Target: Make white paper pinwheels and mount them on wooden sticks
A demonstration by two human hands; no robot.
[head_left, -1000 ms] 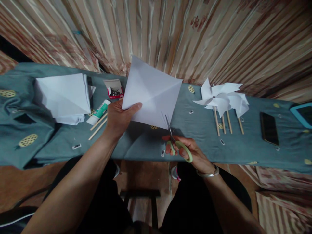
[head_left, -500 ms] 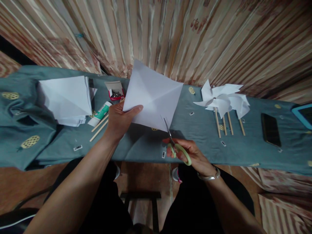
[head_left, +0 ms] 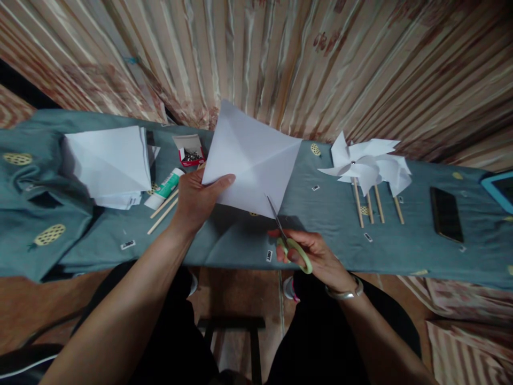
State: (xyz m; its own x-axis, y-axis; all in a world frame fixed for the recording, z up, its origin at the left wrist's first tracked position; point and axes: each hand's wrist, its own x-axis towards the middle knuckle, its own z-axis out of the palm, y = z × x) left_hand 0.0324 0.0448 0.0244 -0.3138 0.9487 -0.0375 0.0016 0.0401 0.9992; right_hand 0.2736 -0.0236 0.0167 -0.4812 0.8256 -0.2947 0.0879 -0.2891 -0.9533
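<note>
Cutting toward the heart of a creased white sheet (head_left: pixel 250 158), we hold the paper above the worktop (head_left: pixel 236 246), just ahead of our knees. Our left grip (head_left: pixel 198 195) grasps the sheet at its 8 o'clock edge, thumb flat on top; our right grip (head_left: pixel 310 254) is wrapped through the pale green handles of the scissors (head_left: pixel 283 233), whose blades point toward 11 o'clock over the sheet's 5 o'clock corner. We judge the step in hand to be a slit along the diagonal fold, though the length of any cut is too fine to tell. The next move calls for steady paper and blades kept on the crease, short of the center.

Dark teal cloth printed with pineapples covers the worktop. From the sheet, a stack of paper (head_left: pixel 112 163) lies at 9 o'clock; nearer on that side are an open red box (head_left: pixel 191 156) of small metal pieces, a glue tube (head_left: pixel 165 188) and bare sticks (head_left: pixel 162 216) toward 8. Paper pinwheels (head_left: pixel 364 166) rest at 3 o'clock, a phone (head_left: pixel 446 214) beyond. Striped curtains (head_left: pixel 256 59) hang at 12, above a dim, reddish-brown floor (head_left: pixel 236 289) at 6.
</note>
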